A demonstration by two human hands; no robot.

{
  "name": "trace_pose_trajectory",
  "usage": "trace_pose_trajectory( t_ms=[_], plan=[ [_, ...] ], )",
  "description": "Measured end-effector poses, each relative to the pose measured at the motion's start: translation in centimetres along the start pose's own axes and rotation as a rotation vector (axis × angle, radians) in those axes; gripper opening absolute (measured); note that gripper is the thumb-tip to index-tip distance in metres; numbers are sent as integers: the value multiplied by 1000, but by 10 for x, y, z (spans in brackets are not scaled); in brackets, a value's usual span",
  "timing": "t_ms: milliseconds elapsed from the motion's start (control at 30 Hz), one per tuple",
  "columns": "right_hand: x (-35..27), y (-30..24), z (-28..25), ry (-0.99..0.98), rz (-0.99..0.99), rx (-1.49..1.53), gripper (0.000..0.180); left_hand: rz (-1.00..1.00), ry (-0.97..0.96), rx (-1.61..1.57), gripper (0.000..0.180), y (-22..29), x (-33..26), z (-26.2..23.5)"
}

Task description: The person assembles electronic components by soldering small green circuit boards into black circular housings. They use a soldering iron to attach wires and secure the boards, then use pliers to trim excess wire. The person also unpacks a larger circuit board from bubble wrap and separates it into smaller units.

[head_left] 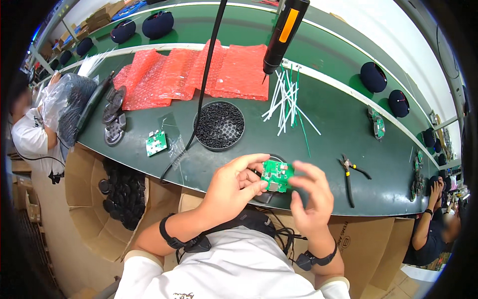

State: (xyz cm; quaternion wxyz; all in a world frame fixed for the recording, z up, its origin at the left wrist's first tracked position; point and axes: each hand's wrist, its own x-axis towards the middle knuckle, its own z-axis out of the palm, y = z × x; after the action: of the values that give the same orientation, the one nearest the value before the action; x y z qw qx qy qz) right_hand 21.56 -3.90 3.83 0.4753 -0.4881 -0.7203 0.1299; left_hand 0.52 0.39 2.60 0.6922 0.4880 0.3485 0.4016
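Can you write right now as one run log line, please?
left grip: holds flat green circuit board | right grip: open at board's right edge, touch unclear | beyond: round black dish with small black pieces

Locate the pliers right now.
In the head view, the pliers lie on the green bench, right of centre, just to the right of the right hand.

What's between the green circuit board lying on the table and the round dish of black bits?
In the head view, crumpled clear plastic and a black cable show between the loose circuit board and the round dish.
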Motion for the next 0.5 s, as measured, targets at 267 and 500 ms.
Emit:
trace_pose_trajectory(
  t_ms=[267, 500],
  plan=[
    [2, 17, 7, -55, 726, 590, 35, 421, -44, 804, 90, 7, 2, -14],
    [-1, 21, 16, -97, 665, 373, 30, 421, 21, 830, 95, -14, -7, -14]
  ],
)
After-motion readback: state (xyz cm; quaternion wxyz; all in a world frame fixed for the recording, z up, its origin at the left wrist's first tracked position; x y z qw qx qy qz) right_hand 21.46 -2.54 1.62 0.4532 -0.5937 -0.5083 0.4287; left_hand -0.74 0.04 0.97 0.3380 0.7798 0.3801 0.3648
